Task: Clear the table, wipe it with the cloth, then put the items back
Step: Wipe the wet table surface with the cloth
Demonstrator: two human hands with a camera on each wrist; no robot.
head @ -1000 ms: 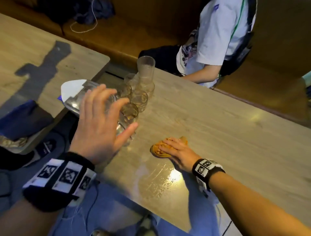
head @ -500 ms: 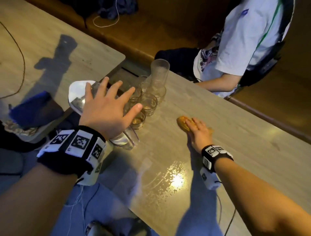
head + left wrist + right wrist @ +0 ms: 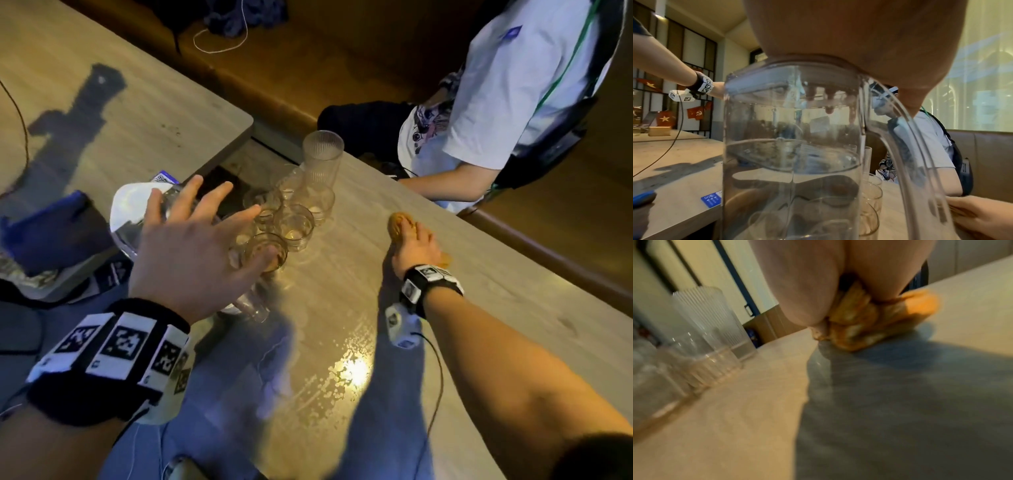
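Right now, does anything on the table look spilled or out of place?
Yes: a wet, beaded patch shines on the table near its front edge, behind the right hand pressing the orange cloth. The glasses stand upright.

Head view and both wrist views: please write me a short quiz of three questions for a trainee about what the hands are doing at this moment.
1. True or false: the right hand presses the orange cloth flat on the table.
2. What does the left hand rest on? A) the ribbed glass B) the top of the water jug C) the cloth
3. Fill in: the left hand's fingers are ____ (spread or curled).

Key: 1 true; 2 B; 3 spread.
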